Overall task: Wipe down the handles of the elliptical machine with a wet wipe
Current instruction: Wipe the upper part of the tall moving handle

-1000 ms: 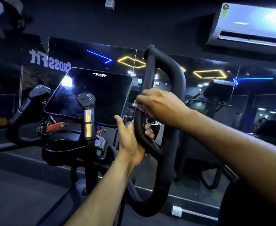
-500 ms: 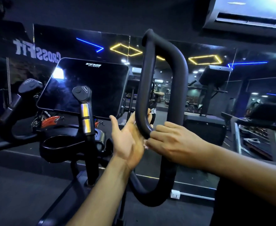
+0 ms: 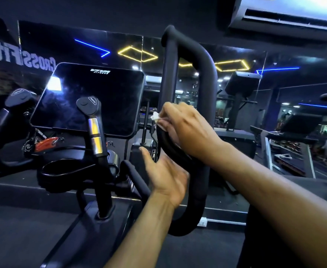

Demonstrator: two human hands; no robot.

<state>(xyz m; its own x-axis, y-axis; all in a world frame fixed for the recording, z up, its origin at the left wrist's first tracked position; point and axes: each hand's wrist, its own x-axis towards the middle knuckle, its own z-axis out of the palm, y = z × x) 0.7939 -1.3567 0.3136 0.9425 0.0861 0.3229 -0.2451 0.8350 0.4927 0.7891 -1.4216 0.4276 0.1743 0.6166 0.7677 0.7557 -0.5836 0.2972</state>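
Room: dark gym, mirrored wall, neon ceiling lights reflected
Right hand (image 3: 186, 128): fingers curled round the looped right handle (image 3: 207, 78), pressing a white wet wipe (image 3: 155, 116) to its inner bar
Left hand (image 3: 166, 176): open, fingers straight, palm beside the loop's lower bend
Progress: this loop mid-wipe; left handle (image 3: 16, 97) and centre grip (image 3: 94, 130) likely still pending

surface: dark gym floor (image 3: 19, 233); on it: elliptical machine base (image 3: 100, 215); treadmill (image 3: 294, 151) far right
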